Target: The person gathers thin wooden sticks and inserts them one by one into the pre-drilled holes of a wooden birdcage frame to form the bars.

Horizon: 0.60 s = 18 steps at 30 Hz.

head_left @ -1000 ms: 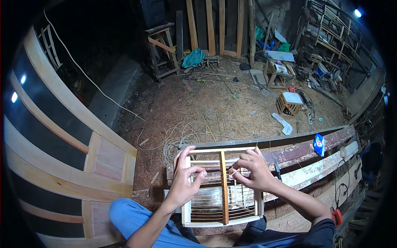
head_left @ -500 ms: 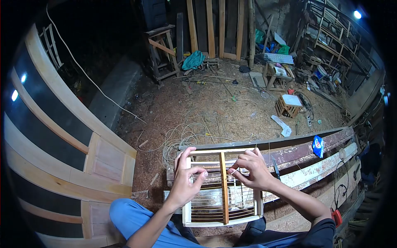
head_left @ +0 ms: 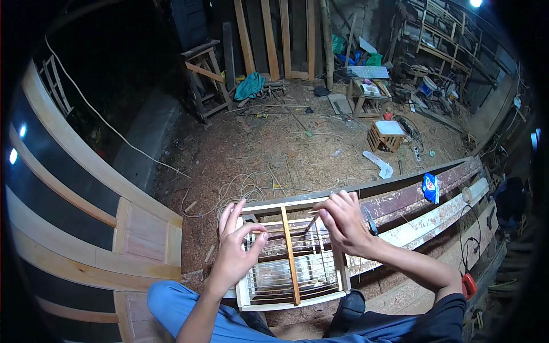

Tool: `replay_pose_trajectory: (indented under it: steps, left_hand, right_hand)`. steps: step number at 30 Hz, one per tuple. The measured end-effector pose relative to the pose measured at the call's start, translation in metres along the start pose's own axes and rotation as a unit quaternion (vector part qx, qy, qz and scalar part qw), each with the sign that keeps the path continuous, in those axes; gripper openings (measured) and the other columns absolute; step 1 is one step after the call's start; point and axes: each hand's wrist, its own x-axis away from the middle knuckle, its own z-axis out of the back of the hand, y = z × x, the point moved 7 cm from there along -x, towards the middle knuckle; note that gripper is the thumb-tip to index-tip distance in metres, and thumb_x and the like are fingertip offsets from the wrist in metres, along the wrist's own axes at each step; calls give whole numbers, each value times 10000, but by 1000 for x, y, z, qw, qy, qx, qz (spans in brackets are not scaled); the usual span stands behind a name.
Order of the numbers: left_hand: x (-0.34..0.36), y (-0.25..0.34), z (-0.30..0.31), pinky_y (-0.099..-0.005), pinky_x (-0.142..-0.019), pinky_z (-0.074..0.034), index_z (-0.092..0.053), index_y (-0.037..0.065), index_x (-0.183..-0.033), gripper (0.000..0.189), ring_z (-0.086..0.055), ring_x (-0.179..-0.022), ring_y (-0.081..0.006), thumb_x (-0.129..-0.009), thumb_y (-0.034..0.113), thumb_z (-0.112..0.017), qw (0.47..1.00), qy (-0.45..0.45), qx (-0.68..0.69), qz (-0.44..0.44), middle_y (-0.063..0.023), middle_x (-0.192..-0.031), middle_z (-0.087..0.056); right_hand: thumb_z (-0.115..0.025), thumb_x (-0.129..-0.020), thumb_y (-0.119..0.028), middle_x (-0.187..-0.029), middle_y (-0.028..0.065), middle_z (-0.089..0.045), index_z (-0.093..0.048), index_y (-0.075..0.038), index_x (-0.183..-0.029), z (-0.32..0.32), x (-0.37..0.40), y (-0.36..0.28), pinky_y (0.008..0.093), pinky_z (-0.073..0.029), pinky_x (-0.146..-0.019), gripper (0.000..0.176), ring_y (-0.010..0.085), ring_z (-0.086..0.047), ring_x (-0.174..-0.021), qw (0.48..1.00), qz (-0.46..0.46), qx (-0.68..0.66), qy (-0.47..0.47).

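A small wooden cage-like frame, with thin parallel rods and a darker middle slat, rests at my lap. My left hand is at its left side, with thumb and forefinger pinched together over the rods and the other fingers raised by the left rail. Whatever is in that pinch is too small to make out. Near the upper right corner, my right hand has its fingers curled and pinches what looks like a thin stick. A knife-like blade lies just beyond the right hand.
Long planks strewn with shavings extend to the right, bearing a blue packet. A red tool with a cord is at far right. Large panelled wooden doors stand left. Coiled cord lies on the floor beyond.
My right hand has moved from beside the middle slat up to the frame's upper right corner. The left hand stays pinched at the left side. The view has shifted slightly.
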Motion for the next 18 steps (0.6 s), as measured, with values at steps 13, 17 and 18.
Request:
replay_pose_trajectory:
  steps: [13, 17, 18]
  left_hand:
    - [2, 13, 1, -534, -1253, -291, -774, 69, -1069, 142, -377, -1547, -410, -958, 149, -736, 996, 56, -68, -25, -213, -1574, -535]
    - [10, 18, 1, -531, -1249, -295, -770, 70, -1080, 139, -521, -1452, -363, -962, 125, -721, 994, 44, -70, -65, -156, -1396, -690]
    - [12, 21, -2, -538, -1253, -280, -769, 74, -1085, 141, -515, -1460, -348, -962, 123, -721, 993, 22, -90, -73, -156, -1404, -685]
  right_hand:
    - [-706, -878, -2, -902, 6, -683, -651, -108, -1271, 46, 86, 23, 426, -361, -917, 411, 200, -614, -837, 994, -100, -15, 38]
    - [-718, -861, -77, -853, -5, -672, -647, -92, -1272, 26, 110, 26, 450, -375, -921, 417, 201, -639, -837, 994, -87, 34, -62]
    - [-722, -895, -120, -869, 21, -663, -643, -83, -1285, 25, 108, 21, 457, -378, -925, 400, 213, -626, -848, 994, -69, 53, -59]
